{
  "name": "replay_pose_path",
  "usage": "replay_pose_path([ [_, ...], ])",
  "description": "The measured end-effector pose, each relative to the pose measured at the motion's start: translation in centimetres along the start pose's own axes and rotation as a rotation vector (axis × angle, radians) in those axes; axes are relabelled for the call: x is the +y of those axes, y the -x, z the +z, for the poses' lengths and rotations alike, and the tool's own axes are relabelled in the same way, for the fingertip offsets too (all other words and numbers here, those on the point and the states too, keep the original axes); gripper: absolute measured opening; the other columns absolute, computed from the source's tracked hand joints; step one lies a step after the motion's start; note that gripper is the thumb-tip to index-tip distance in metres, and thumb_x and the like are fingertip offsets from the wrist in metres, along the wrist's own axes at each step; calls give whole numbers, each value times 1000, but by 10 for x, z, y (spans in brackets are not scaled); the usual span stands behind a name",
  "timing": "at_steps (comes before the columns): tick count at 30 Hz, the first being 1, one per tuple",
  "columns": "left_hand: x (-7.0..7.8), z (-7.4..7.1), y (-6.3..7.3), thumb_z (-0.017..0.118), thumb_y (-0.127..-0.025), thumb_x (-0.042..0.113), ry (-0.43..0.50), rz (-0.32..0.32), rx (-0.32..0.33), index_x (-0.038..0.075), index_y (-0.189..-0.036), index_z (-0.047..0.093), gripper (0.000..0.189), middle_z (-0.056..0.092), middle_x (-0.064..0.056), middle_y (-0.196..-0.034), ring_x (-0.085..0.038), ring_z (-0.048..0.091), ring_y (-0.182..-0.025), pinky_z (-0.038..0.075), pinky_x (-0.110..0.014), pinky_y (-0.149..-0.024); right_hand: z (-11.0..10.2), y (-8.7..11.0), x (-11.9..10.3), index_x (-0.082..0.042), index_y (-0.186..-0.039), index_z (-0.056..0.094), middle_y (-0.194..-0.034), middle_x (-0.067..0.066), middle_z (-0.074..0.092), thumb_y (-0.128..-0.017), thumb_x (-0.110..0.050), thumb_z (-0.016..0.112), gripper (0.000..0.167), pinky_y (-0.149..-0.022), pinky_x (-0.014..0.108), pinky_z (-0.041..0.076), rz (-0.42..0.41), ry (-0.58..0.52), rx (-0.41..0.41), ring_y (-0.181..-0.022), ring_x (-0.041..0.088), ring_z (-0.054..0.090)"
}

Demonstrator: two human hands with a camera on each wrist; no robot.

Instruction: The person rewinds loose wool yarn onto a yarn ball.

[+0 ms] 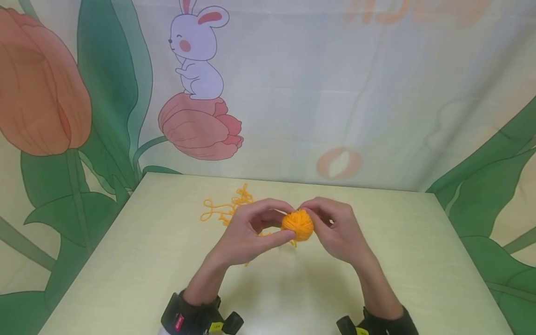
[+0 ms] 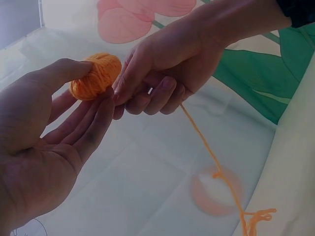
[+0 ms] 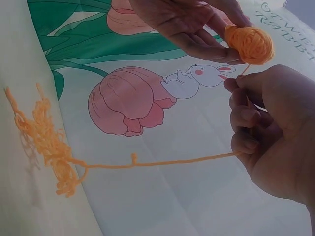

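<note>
Above the table, my left hand (image 1: 253,230) holds a small ball of orange yarn (image 1: 298,225) between thumb and fingers. Close at the ball's right side, my right hand (image 1: 337,228) pinches the yarn strand (image 3: 192,160) with curled fingers. In the right wrist view a short stretch of yarn joins the ball to the right fingertips. From beneath that hand the strand runs down to a loose, tangled heap of yarn (image 3: 49,140) on the table. Part of this heap is hidden behind the left hand in the head view.
The pale table (image 1: 138,265) reaches back to a hanging cloth (image 1: 284,93) printed with tulips and a rabbit. A loop of loose yarn (image 1: 209,209) spreads left of the hands. Both wrists wear black camera bands (image 1: 190,314).
</note>
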State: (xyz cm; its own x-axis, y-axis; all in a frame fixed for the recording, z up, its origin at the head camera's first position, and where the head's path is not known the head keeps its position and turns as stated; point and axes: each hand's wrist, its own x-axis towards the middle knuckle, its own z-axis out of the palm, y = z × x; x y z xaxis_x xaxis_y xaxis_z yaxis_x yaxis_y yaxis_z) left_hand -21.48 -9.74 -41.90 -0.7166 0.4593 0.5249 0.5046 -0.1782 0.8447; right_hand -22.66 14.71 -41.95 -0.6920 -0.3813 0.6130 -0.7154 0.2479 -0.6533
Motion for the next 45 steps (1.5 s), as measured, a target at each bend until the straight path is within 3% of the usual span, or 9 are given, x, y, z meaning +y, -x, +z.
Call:
replay_pose_path([
  [6, -1, 0, 0, 84, -94, -9, -3, 10, 70, -1, -129, 73, 38, 79, -28, -120, -18, 84, -96, 73, -35, -91, 5, 0, 6, -6, -108, 81, -81, 3, 71, -103, 6, 75, 15, -56, 19, 43, -1, 31, -48, -62, 7, 46],
  [12, -3, -1, -2, 85, -96, -4, -63, 1, 157, 1, -128, 74, 35, 79, -25, -121, -20, 85, -97, 72, -34, -95, 8, 1, 5, -10, -107, 80, -73, -3, 57, -103, 4, 75, 16, -57, 19, 39, -21, 69, -84, -63, 4, 43],
  [17, -5, -3, -4, 86, -96, 0, -167, -5, 218, 6, -128, 76, 34, 82, -18, -119, -19, 82, -97, 71, -30, -92, 9, 0, 1, -14, -106, 80, -71, -5, 55, -104, 2, 76, 17, -56, 18, 37, -59, 88, -97, -62, 4, 42],
  [23, -5, -4, -4, 88, -96, 2, -183, -15, 272, 9, -129, 76, 35, 83, -13, -117, -21, 82, -97, 71, -30, -88, 8, 1, -6, -16, -102, 81, -71, -6, 56, -104, -2, 77, 15, -57, 15, 37, -111, 123, -137, -63, 2, 43],
  [35, -10, -3, -4, 89, -96, 3, -210, -25, 293, 10, -130, 76, 37, 82, -10, -120, -21, 81, -107, 71, -31, -92, 3, 4, -20, -16, -100, 81, -72, -8, 59, -101, 4, 78, 20, -57, 12, 40, -183, 150, -133, -66, -2, 45],
  [45, -11, -2, -4, 88, -96, 2, -238, -25, 267, 10, -130, 76, 37, 83, -9, -118, -23, 81, -106, 71, -31, -91, -4, 5, -32, -14, -102, 82, -75, -9, 63, -98, 8, 78, 22, -54, 15, 41, -193, 122, -82, -64, -1, 45],
])
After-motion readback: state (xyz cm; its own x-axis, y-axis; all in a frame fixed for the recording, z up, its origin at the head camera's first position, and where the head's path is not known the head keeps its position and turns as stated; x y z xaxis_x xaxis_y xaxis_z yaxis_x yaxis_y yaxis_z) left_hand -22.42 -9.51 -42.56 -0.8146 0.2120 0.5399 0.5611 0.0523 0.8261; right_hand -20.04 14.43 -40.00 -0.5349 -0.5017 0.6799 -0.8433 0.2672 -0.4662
